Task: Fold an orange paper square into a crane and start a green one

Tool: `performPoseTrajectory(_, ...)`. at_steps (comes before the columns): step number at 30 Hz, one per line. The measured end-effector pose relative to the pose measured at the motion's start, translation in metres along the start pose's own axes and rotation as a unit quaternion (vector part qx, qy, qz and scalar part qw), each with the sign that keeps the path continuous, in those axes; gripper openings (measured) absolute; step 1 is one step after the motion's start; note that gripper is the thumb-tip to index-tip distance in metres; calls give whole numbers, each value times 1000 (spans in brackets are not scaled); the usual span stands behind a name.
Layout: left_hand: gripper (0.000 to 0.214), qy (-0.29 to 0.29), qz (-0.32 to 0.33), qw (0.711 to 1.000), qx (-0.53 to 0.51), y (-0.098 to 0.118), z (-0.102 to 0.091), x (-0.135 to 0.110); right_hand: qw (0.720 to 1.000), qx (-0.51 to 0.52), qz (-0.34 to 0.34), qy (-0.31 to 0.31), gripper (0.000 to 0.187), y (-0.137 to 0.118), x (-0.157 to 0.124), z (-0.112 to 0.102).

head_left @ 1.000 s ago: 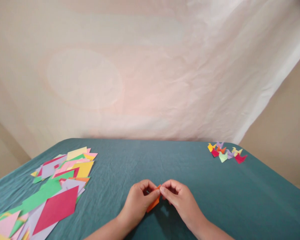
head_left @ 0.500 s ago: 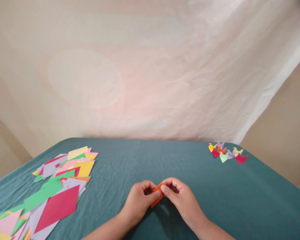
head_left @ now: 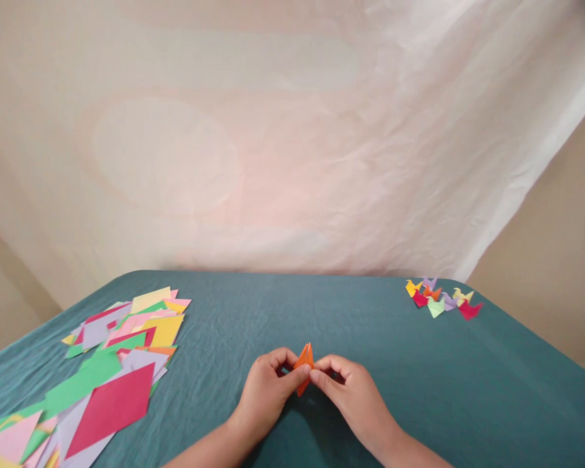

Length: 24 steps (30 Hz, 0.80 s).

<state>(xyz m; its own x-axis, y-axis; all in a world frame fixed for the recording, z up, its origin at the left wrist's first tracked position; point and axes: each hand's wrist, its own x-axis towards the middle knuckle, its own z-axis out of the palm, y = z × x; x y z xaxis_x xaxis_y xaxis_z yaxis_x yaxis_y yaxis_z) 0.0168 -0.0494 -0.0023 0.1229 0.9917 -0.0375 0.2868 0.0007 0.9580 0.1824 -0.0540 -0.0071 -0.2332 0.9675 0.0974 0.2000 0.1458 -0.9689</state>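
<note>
A small folded piece of orange paper (head_left: 305, 357) is held above the near middle of the cloth, its pointed tip facing away from me. My left hand (head_left: 272, 385) pinches it from the left, thumb on the near face and fingers behind. From the other side my right hand (head_left: 350, 388) pinches its right edge between thumb and forefinger, the two thumb tips almost meeting. The hands cover part of the folds, and the lower end shows as a narrow point below my left thumb.
Loose sheets of coloured paper (head_left: 112, 409) lie spread in an overlapping pile on the left. Several small folded paper birds (head_left: 436, 307) stand grouped at the far right. A dark green cloth (head_left: 234, 312) covers the table, and a pale sheet (head_left: 283, 149) hangs behind it.
The orange paper has turned from a slant to nearly upright, its point now showing between the hands. My right hand has shifted slightly down, its thumb now nearer the paper's middle.
</note>
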Motion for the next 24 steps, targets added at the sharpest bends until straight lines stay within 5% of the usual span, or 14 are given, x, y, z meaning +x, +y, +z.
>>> performPoseTrajectory(24, 39, -61, -50, 986, -148, 0, 1, 2, 992, -104, -70, -12, 21, -6, -6, 1)
